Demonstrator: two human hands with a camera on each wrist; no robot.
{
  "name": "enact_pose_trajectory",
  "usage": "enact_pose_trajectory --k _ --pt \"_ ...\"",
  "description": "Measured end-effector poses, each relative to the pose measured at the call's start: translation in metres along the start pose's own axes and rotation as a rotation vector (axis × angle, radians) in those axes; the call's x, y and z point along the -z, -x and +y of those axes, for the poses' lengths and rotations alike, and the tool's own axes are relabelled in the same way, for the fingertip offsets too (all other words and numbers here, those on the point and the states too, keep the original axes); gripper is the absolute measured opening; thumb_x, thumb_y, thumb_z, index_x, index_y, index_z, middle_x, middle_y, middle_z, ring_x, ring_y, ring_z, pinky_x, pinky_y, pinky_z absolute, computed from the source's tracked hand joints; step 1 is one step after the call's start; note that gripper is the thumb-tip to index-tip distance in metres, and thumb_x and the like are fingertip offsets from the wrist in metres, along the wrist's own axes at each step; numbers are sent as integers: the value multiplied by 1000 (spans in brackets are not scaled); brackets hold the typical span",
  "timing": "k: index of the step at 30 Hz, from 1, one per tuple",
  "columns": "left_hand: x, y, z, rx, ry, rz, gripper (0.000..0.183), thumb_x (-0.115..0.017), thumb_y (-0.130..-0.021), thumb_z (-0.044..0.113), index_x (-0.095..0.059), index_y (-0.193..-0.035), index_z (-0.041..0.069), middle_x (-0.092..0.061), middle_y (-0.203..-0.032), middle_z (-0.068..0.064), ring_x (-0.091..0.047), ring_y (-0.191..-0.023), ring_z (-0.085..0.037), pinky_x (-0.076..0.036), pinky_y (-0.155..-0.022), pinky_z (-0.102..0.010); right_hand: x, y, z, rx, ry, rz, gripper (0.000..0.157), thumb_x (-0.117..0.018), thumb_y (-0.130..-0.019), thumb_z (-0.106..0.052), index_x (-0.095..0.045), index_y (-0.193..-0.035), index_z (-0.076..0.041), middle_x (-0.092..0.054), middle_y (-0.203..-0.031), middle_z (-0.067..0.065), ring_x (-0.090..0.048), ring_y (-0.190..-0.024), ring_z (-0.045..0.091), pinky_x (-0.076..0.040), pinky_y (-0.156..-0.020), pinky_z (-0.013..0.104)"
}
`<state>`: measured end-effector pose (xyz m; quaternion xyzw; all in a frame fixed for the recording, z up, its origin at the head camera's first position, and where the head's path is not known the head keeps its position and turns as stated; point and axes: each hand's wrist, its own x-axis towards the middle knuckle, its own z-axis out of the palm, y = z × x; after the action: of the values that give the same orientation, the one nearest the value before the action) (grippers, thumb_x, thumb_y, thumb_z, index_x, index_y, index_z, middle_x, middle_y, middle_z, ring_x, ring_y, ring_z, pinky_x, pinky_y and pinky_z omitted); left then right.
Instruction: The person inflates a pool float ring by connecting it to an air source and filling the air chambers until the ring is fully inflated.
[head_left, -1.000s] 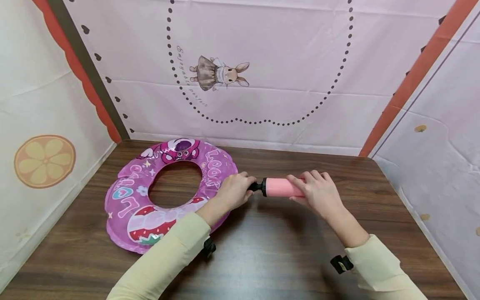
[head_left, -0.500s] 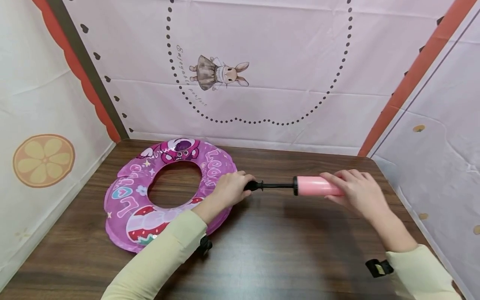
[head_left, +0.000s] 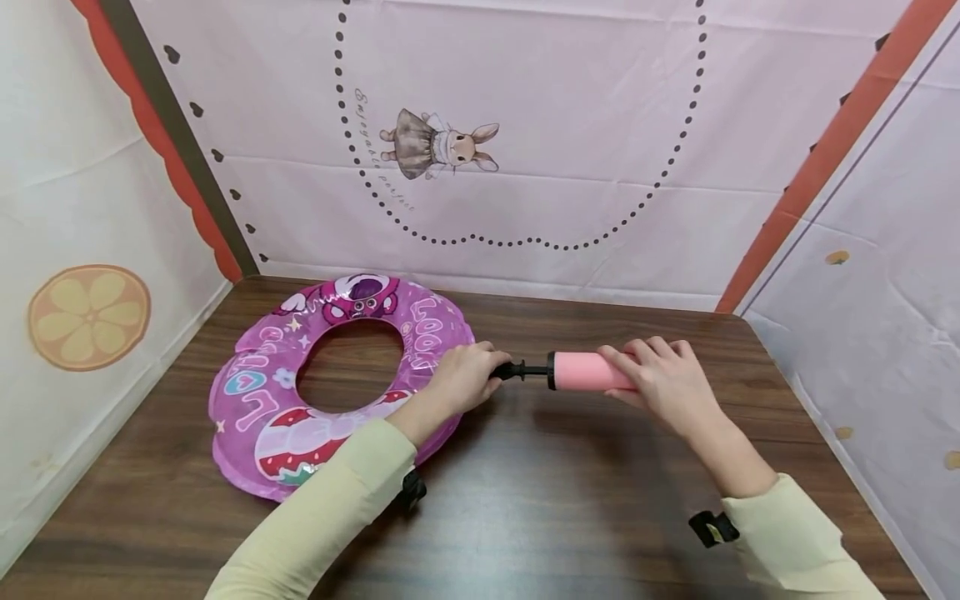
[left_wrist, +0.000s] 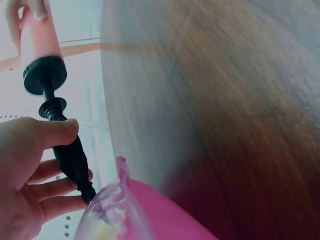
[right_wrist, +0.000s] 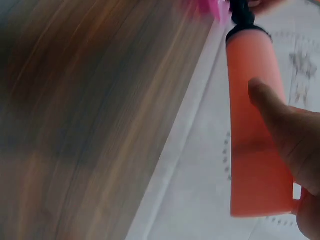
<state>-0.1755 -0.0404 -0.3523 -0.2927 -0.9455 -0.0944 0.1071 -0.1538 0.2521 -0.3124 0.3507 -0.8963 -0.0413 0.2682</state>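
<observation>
A pink hand air pump (head_left: pixel 581 371) lies level between my two hands, beside a purple printed swim ring (head_left: pixel 247 408). My left hand (head_left: pixel 467 377) grips the pump's black tapered end (left_wrist: pixel 71 155) with thumb and fingers. In the left wrist view, the narrow tip of that end meets the shiny edge of the swim ring (left_wrist: pixel 165 212). Around the pink barrel (right_wrist: pixel 255 150) wraps my right hand (head_left: pixel 667 383), its thumb lying along the side. A short stretch of black rod (head_left: pixel 536 371) shows between barrel and black end.
The brown wood-grain table (head_left: pixel 525 517) carries the ring on its left half. Printed cloth walls (head_left: pixel 570 125) stand along the back and both sides. Each forearm wears a black strap, such as the right one (head_left: pixel 712 528).
My right hand first drew the barrel to the right, exposing a long rod, then pushed it partway back left. The left hand and the swim ring stayed nearly still.
</observation>
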Motion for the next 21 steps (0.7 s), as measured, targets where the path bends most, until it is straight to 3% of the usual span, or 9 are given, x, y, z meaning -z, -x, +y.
enact_pose_trajectory --k 6,14,17,21 --pt "2 0 3 -4 37 12 31 -72 -78 20 -68 -108 16 -65 -90 -4 -62 -70 -20 -52 -59 -34 -9 -15 -20 10 38 50 59 -80 -63 -44 -61 -113 -18 -62 -88 9 -57 -81 30 -43 -64 46" --pt "6 -2 4 47 56 -38 32 -72 -78 25 -67 -110 20 -67 -96 -2 -63 -76 -20 -52 -63 -35 -4 -9 -11 -20 -20 -24 60 -79 -64 -44 -60 -117 -21 -63 -93 9 -57 -88 30 -44 -68 45" --pt "6 -1 2 53 53 -55 34 -72 -79 27 -65 -112 20 -66 -99 -2 -64 -79 -20 -53 -63 -36 3 1 2 -26 -41 -39 57 -72 -71 -51 -60 -119 -22 -63 -93 9 -57 -87 30 -44 -68 45" --pt "7 1 -1 57 58 -41 33 -71 -80 27 -65 -112 21 -66 -97 -3 -64 -78 -22 -53 -61 -36 14 17 25 -37 -48 -36 60 -40 -84 -66 -59 -120 -21 -64 -92 10 -57 -86 31 -43 -66 45"
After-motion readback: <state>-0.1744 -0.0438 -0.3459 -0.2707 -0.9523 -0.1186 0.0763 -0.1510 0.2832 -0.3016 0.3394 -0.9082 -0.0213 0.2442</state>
